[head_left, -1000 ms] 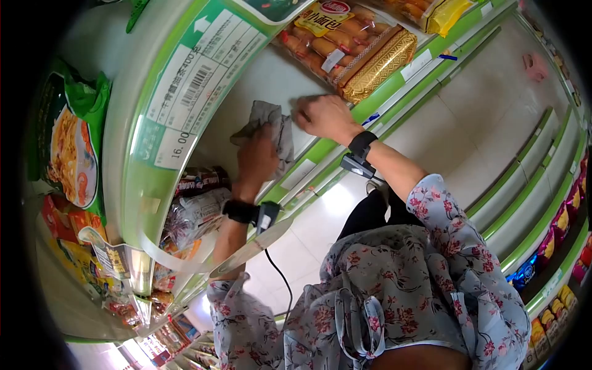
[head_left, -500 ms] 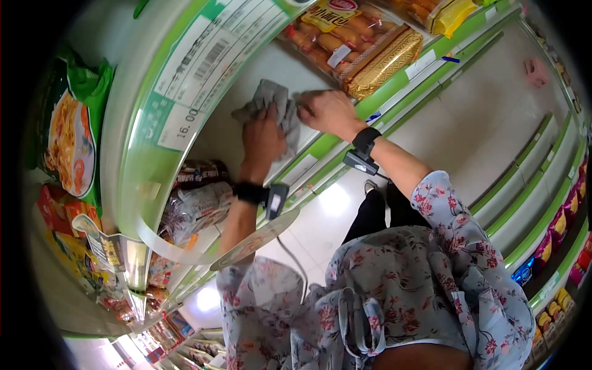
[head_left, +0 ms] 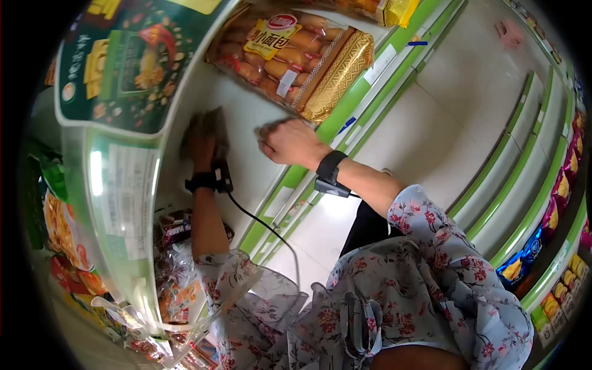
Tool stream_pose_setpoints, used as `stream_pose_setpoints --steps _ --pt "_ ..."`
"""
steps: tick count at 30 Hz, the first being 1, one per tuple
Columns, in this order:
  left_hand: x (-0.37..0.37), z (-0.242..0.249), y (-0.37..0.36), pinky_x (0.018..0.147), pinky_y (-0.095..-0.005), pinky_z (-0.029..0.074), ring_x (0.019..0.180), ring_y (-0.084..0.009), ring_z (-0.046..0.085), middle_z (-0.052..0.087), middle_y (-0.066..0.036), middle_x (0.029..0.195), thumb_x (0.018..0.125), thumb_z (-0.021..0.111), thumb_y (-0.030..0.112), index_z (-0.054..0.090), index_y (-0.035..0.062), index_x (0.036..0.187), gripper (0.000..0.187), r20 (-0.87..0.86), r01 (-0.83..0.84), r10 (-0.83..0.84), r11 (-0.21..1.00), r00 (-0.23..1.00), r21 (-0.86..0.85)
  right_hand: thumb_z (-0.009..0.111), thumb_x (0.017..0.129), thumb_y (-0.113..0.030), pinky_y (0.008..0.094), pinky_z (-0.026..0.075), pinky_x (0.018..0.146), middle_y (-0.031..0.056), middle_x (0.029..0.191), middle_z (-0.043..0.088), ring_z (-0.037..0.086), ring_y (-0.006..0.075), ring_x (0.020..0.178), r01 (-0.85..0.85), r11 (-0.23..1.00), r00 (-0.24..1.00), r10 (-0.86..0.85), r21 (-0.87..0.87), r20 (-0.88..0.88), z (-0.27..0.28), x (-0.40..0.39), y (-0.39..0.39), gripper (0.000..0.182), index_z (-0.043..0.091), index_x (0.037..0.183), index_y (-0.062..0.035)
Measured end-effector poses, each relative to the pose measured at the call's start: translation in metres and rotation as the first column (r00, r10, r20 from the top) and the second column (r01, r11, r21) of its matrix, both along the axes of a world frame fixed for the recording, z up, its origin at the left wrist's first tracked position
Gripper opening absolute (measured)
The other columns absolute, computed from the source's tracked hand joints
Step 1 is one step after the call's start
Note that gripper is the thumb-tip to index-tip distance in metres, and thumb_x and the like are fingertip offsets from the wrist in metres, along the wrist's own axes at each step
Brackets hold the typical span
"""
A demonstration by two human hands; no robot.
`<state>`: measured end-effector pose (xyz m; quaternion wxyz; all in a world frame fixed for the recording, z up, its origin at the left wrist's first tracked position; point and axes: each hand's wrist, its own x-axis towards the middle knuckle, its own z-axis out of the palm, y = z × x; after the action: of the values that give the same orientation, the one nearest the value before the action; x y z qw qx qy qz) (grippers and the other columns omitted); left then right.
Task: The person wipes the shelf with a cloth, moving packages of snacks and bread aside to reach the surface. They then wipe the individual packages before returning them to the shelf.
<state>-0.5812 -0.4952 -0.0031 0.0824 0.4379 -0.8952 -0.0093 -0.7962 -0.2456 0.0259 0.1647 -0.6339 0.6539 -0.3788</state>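
Note:
My left hand (head_left: 202, 143) presses a crumpled grey cloth (head_left: 217, 123) against the white shelf (head_left: 246, 179); both are blurred by motion. The cloth lies partly under the fingers. To its right, my right hand (head_left: 293, 142) rests low over the shelf with its fingers curled in. What those fingers hold, if anything, is hidden. Just beyond the right hand lies a clear bag of small bread rolls (head_left: 302, 61) with a gold patterned end, close to the knuckles.
A green shelf edge with label strips (head_left: 283, 188) runs beneath my right forearm. At left, a curved clear panel with a dark green sign (head_left: 114, 68) stands close to my left hand. Wrapped packs (head_left: 179, 259) lie near my left forearm. Tiered shelves (head_left: 499, 148) stand at right.
My left hand and the cloth have moved left, deeper over the shelf and away from my right hand. The view has shifted, showing more of the bread bag and the green sign.

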Motion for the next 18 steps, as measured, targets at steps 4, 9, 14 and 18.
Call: stream_pose_setpoints --steps 4,9,14,18 --pt "-0.102 0.021 -0.010 0.100 -0.0427 0.039 0.118 -0.0400 0.049 0.053 -0.024 0.127 0.076 0.048 0.006 0.046 0.0031 0.131 0.055 -0.188 0.165 -0.125 0.962 0.974 0.217 0.052 0.081 -0.021 0.0451 0.050 0.063 0.0175 0.067 0.063 0.062 0.0366 0.066 0.010 1.000 1.000 -0.010 -0.008 -0.019 -0.013 0.006 -0.005 0.021 0.063 0.076 -0.0040" --pt "-0.115 0.013 -0.011 0.096 -0.0398 0.042 0.112 -0.0384 0.055 0.058 -0.023 0.118 0.071 0.047 -0.001 0.053 0.0056 0.123 0.053 -0.345 0.337 -0.235 0.901 0.909 0.272 0.054 0.079 -0.021 0.0445 0.050 0.064 0.0176 0.067 0.063 0.063 0.0357 0.069 -0.017 1.000 0.999 0.017 -0.012 -0.038 -0.010 0.000 -0.003 0.021 0.064 0.071 -0.0046" --pt "-0.098 0.038 0.085 0.096 -0.0373 0.043 0.112 -0.0337 0.056 0.060 -0.019 0.117 0.068 0.045 -0.007 0.060 0.0041 0.115 0.051 -0.354 0.378 -0.278 0.890 0.893 0.254 0.057 0.076 -0.025 0.0446 0.049 0.066 0.0169 0.069 0.064 0.063 0.0356 0.069 0.023 1.000 1.000 -0.022 0.016 -0.020 -0.008 0.001 -0.002 0.020 0.066 0.074 -0.0067" --pt "-0.067 0.054 0.148 0.097 -0.0390 0.042 0.115 -0.0363 0.053 0.058 -0.020 0.120 0.068 0.044 -0.011 0.058 0.0033 0.119 0.054 -0.275 0.437 -0.359 0.843 0.892 0.314 0.054 0.077 -0.026 0.0453 0.049 0.066 0.0171 0.068 0.064 0.063 0.0356 0.068 -0.049 0.998 0.995 0.052 0.033 -0.080 0.000 0.000 0.004 0.024 0.066 0.076 -0.0052"
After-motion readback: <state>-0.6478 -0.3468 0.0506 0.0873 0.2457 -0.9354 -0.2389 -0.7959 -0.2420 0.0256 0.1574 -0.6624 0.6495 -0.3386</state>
